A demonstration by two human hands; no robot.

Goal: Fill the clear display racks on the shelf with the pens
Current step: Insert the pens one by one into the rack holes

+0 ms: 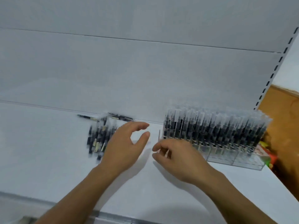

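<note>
Already the rack (226,160) at three o'clock on the shelf (48,159) looks mostly packed with pens (218,126), while a loose pile (97,139) waits at nine o'clock by the left hand (123,146), fingers released; whether the right hand (178,157) grasps anything, I cannot tell.

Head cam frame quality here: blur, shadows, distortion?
Head view: motion blur smears the loose pens and racked pens; left hand and right hand are soft-edged. Lighting is flat, with faint shadows under the hands on the shelf; no glare. Wide-angle lens slightly bows the back-panel seams.
</note>
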